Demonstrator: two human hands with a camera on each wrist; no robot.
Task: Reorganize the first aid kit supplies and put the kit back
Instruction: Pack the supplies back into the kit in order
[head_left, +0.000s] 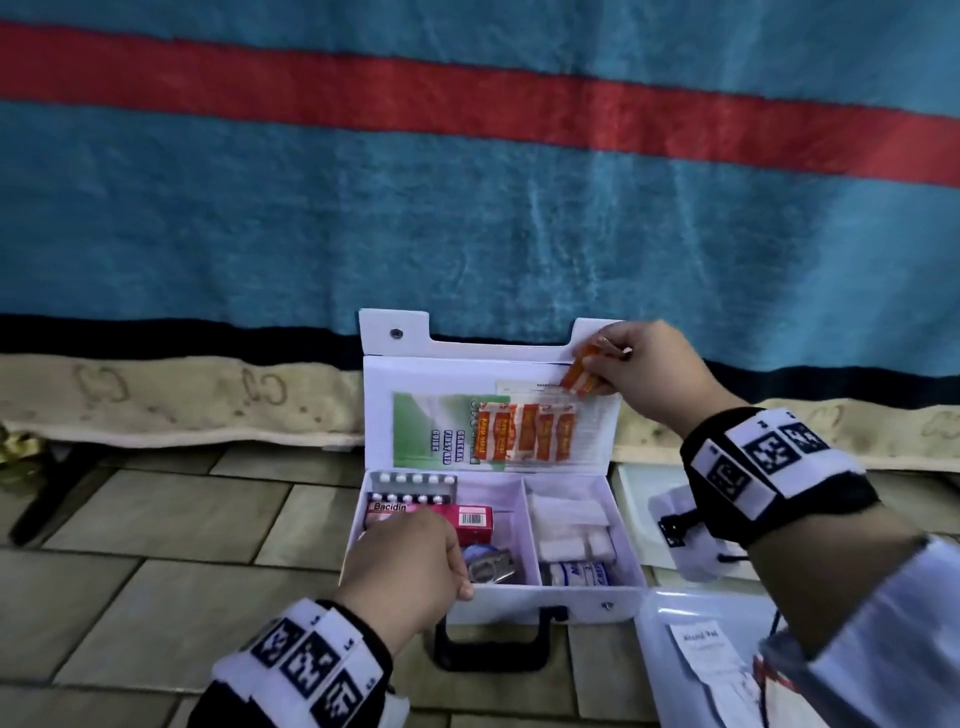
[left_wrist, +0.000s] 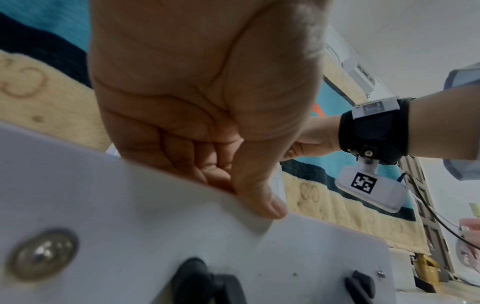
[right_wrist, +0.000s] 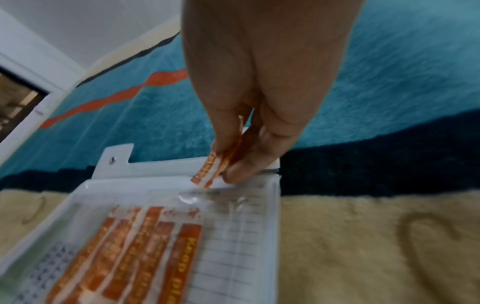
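Observation:
A white first aid kit (head_left: 561, 605) stands open on the tiled floor, its lid (head_left: 400, 374) leaning back against a blanket. My right hand (head_left: 639, 374) pinches orange plaster strips (head_left: 581, 371) (right_wrist: 211, 169) at the top edge of the lid's clear pocket (right_wrist: 233, 205). Several more orange plasters (head_left: 524, 434) (right_wrist: 145, 253) sit inside that pocket beside a green guide leaflet (head_left: 431, 431). My left hand (head_left: 410, 561) grips the kit's front wall (left_wrist: 130, 205), fingers inside, thumb (left_wrist: 262, 197) outside. A pink Bacidin box (head_left: 467, 517), a pill blister (head_left: 415, 486) and white gauze (head_left: 571, 519) lie in the compartments.
A blue blanket with a red stripe (head_left: 467, 156) hangs behind the kit over a beige mat (head_left: 182, 400). Right of the kit lie a clear bag with an alcohol pad (head_left: 701, 654) and a white tray (head_left: 639, 499). The black carry handle (head_left: 491, 642) points toward me.

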